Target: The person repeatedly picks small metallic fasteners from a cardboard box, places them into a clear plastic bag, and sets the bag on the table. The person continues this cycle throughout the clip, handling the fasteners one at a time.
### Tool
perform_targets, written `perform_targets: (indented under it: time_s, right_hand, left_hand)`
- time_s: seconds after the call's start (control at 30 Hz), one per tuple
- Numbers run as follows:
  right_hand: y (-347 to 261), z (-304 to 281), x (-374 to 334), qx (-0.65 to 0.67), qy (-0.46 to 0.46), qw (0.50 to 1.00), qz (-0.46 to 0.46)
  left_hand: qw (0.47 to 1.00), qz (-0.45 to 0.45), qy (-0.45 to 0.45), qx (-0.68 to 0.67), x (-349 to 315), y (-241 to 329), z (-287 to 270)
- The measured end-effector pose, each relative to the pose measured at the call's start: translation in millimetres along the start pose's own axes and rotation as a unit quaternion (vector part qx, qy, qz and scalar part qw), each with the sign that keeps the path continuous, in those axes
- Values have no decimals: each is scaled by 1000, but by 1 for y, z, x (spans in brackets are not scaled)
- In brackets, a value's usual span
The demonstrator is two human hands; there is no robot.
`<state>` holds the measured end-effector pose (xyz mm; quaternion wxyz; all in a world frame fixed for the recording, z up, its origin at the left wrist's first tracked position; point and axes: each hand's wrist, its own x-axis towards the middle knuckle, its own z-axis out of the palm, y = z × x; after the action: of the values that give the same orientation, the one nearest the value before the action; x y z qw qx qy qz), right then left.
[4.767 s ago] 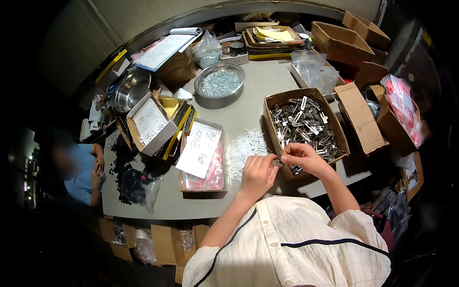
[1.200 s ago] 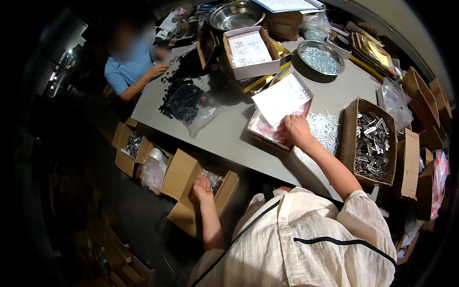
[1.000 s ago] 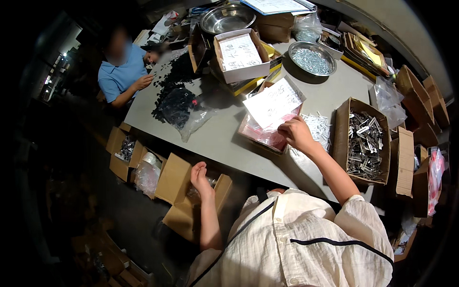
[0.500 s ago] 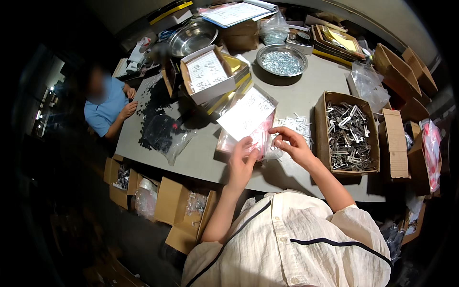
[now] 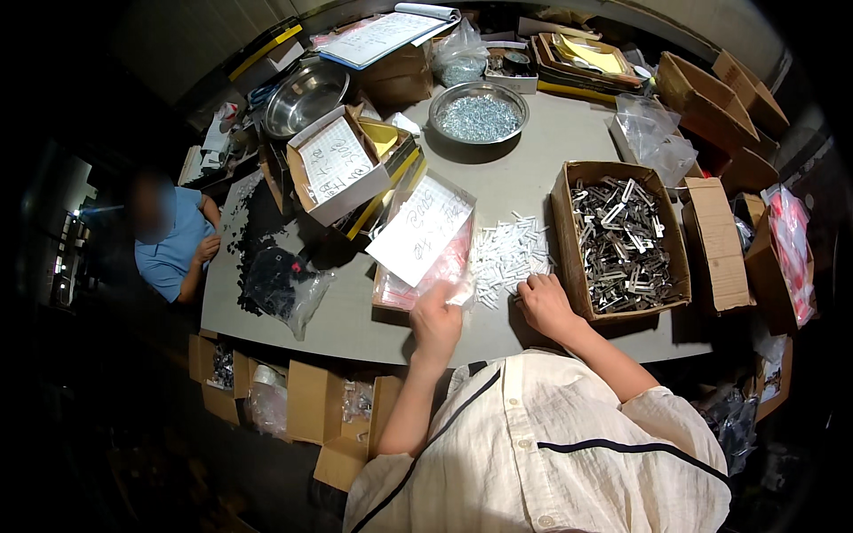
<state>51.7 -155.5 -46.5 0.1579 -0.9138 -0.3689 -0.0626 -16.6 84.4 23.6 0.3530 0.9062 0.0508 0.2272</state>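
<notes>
One box (image 5: 391, 314) of pink bags (image 5: 447, 258) lies just beyond the left hand (image 5: 435, 326), which pinches a clear bag (image 5: 462, 291) (partly blurred); next, loose white pegs (image 5: 508, 258); the right hand (image 5: 545, 307), fingertips at their near edge, its grip not discernible; then a carton (image 5: 566, 242) of metal clips (image 5: 624, 240).

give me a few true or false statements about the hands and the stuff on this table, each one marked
1. The right hand is at the near edge of the white sticks. True.
2. The left hand is spread wide open. False: it is curled, pinching a pale piece too blurred to name.
3. A white sheet lies partly across the box with pink contents. True.
4. The box of metal clips is left of the white sticks. False: it is right of them.
5. The bowl of silvery parts stands on the table. True.
</notes>
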Motion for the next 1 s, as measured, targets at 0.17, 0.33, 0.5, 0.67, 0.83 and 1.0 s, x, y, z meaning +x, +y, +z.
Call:
perform_targets:
  time_s: [0.17,0.33,0.5,0.67,0.83,1.0]
  right_hand:
    - [-1,-2,-6,16,-16,1000,-8]
    - [-5,-2,15,18,18,1000,-6]
    - [-4,19,13,-39,-10,999,-3]
    - [-11,-39,17,157,44,987,-12]
    - [-21,-97,29,190,122,959,-172]
    - [-20,-107,24,161,110,965,-176]
  left_hand:
    - [985,-68,-73,-139,-1,23,-5]
    - [992,92,-27,-85,-7,21,10]
    - [997,54,-61,3,-8,34,12]
    - [995,75,-63,-25,-11,31,17]
    - [988,118,-79,-60,-12,31,26]
    - [982,145,-98,-68,-13,28,36]
